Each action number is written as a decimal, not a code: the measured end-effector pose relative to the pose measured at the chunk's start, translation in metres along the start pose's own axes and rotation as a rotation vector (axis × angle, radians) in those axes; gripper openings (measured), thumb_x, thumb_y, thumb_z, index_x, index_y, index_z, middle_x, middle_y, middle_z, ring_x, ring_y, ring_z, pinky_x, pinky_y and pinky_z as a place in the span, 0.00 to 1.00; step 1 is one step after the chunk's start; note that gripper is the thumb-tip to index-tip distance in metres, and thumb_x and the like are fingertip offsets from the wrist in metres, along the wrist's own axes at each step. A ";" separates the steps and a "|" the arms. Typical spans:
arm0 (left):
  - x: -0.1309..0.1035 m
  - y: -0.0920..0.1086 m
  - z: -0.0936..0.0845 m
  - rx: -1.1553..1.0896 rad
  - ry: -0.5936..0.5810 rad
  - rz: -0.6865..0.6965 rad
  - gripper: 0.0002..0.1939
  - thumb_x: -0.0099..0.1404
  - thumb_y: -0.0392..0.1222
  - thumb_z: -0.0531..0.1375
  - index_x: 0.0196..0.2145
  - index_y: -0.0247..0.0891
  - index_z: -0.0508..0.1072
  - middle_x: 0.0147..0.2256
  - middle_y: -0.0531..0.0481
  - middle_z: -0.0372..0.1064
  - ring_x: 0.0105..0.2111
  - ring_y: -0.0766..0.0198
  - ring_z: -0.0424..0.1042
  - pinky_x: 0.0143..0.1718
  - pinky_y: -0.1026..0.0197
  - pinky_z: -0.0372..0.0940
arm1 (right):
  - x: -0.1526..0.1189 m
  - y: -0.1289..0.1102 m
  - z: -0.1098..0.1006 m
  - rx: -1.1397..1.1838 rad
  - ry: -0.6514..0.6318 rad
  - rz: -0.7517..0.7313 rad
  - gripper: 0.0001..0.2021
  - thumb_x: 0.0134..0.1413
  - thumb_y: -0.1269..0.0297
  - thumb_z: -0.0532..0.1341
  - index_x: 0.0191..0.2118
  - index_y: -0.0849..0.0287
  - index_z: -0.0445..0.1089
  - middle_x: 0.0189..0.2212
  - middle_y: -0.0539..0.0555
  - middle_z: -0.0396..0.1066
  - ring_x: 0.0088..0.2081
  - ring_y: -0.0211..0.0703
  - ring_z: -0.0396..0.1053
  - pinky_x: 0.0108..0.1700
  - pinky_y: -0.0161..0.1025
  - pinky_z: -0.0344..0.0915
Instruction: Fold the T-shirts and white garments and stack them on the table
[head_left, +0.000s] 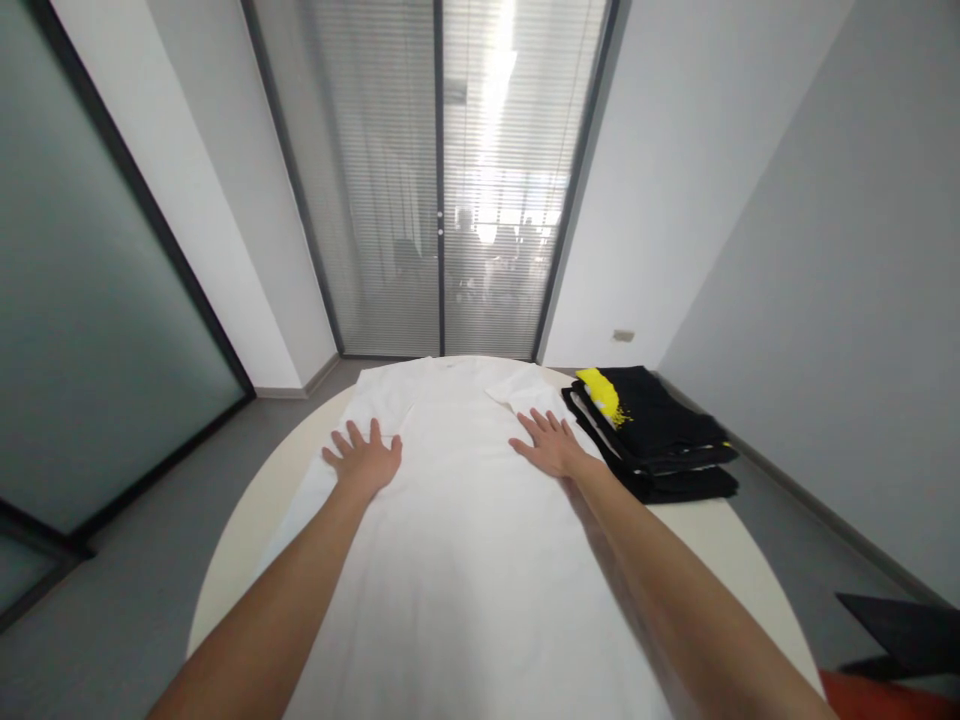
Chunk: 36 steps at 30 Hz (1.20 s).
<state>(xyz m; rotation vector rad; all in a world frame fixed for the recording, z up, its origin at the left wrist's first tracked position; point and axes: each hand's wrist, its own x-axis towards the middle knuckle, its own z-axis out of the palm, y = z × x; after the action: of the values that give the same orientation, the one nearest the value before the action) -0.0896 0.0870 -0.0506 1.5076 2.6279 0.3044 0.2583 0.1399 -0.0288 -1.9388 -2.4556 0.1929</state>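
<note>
A white T-shirt (pixel 457 540) lies spread out on the round table, its collar at the far edge and its body reaching toward me. Both short sleeves rest on top of the shirt's upper part. My left hand (pixel 366 460) presses flat on the cloth just below the left sleeve, fingers spread. On the other side my right hand (pixel 551 445) also lies flat with spread fingers, beside the right sleeve. Neither hand grips anything.
A stack of folded black clothes (pixel 652 425), the top one with a yellow print, sits on the table's right side. The pale table (pixel 240 530) has a rounded edge. A glass partition with blinds (pixel 390 200) stands beyond. At lower right are black and orange objects (pixel 900 640).
</note>
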 end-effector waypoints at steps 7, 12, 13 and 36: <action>-0.004 -0.003 -0.002 -0.008 0.064 0.025 0.40 0.67 0.64 0.45 0.70 0.43 0.53 0.72 0.38 0.39 0.69 0.29 0.31 0.64 0.28 0.32 | 0.003 -0.064 -0.014 0.000 0.100 -0.010 0.37 0.66 0.39 0.41 0.70 0.57 0.52 0.72 0.60 0.44 0.71 0.61 0.38 0.68 0.62 0.34; -0.007 -0.004 -0.003 -0.008 0.084 0.040 0.39 0.67 0.65 0.42 0.69 0.43 0.54 0.71 0.36 0.41 0.69 0.29 0.32 0.63 0.28 0.33 | 0.000 -0.097 0.005 0.057 0.027 -0.069 0.41 0.63 0.34 0.38 0.73 0.53 0.43 0.73 0.56 0.35 0.73 0.58 0.32 0.68 0.59 0.34; -0.007 -0.004 -0.002 -0.013 0.082 0.037 0.40 0.67 0.66 0.42 0.69 0.44 0.54 0.71 0.37 0.41 0.69 0.28 0.33 0.63 0.28 0.33 | -0.001 -0.099 0.008 0.056 0.028 -0.069 0.41 0.63 0.34 0.38 0.73 0.52 0.43 0.73 0.55 0.35 0.73 0.58 0.32 0.69 0.58 0.33; 0.067 -0.037 -0.061 -0.118 0.029 0.020 0.20 0.62 0.45 0.57 0.50 0.38 0.75 0.49 0.38 0.76 0.48 0.49 0.75 0.45 0.55 0.69 | -0.003 -0.094 0.008 0.085 0.044 -0.063 0.40 0.63 0.34 0.42 0.73 0.52 0.43 0.73 0.55 0.35 0.73 0.58 0.31 0.69 0.57 0.32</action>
<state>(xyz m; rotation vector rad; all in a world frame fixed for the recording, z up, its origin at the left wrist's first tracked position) -0.1660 0.1191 0.0015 1.5043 2.5676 0.4782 0.1673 0.1154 -0.0276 -1.8098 -2.4350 0.2468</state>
